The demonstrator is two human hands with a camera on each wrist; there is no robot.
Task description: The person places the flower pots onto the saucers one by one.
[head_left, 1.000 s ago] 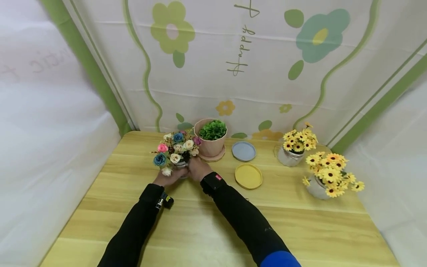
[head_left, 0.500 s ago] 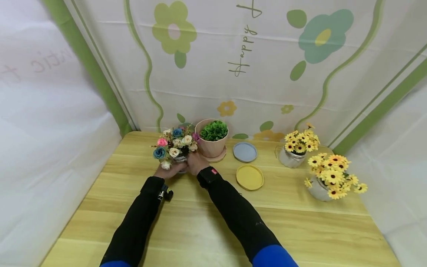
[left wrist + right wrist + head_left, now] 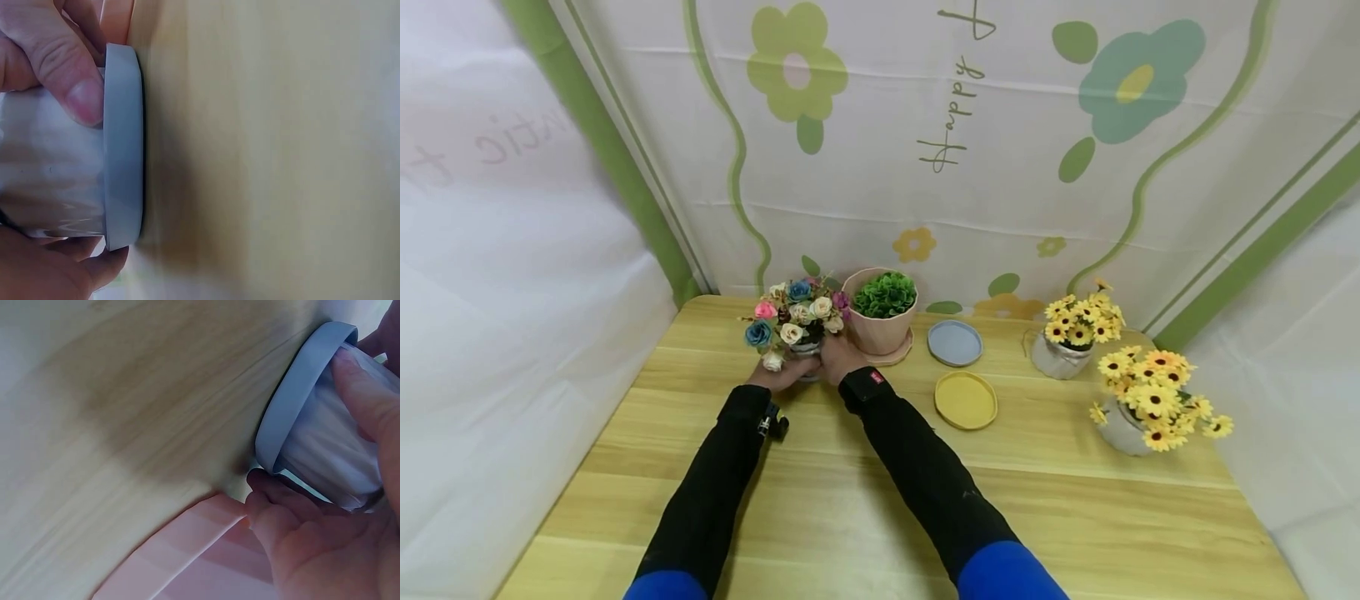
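A flowerpot (image 3: 50, 169) of pink, blue and cream roses (image 3: 799, 313) stands upright in a shallow grey-blue saucer (image 3: 124, 156), at the back left of the table. My left hand (image 3: 775, 377) holds it from the left, a fingertip at the saucer's rim in the left wrist view. From the right my right hand (image 3: 841, 357) grips the pot, its thumb (image 3: 355, 384) low on the pot's side by the saucer rim. The right hand's other fingers curl round beside the pink saucer (image 3: 187, 550). Blooms hide the pot's top in the head view.
Right beside the roses stands a pink pot (image 3: 880, 332) with a green plant. Further right lie a blue saucer (image 3: 955, 342) and a yellow saucer (image 3: 966, 400). Two pots of yellow daisies (image 3: 1078, 323) are at the table's right. A printed curtain (image 3: 850, 167) hangs behind.
The pot of roses and both hands have shifted a little back towards the curtain and slightly left, away from the pink pot. The head view has turned slightly left.
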